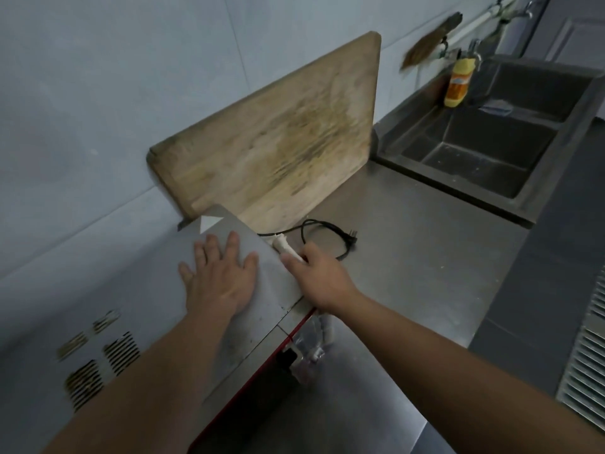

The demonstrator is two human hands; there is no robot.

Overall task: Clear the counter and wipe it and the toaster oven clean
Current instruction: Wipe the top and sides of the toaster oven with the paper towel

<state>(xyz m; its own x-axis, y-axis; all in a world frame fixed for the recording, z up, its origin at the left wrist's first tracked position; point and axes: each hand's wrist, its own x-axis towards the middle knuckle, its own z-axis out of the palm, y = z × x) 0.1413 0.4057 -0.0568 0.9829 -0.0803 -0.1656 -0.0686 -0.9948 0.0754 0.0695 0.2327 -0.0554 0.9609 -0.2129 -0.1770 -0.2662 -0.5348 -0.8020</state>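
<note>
The grey toaster oven (268, 283) stands on the steel counter (409, 257) at the lower left, its red-edged front facing right. My left hand (219, 276) lies flat on the oven's top with fingers spread. My right hand (314, 273) grips a bunched white cloth (284, 248) and holds it against the oven's right top edge. A black power cord (324, 231) with its plug lies looped on the counter just beyond the cloth.
A large worn wooden cutting board (278, 136) leans against the wall behind the oven. A dark double sink (491, 132) lies at the far right, with a yellow bottle (458, 83) at its back corner and a brush (432, 44) hanging on the wall.
</note>
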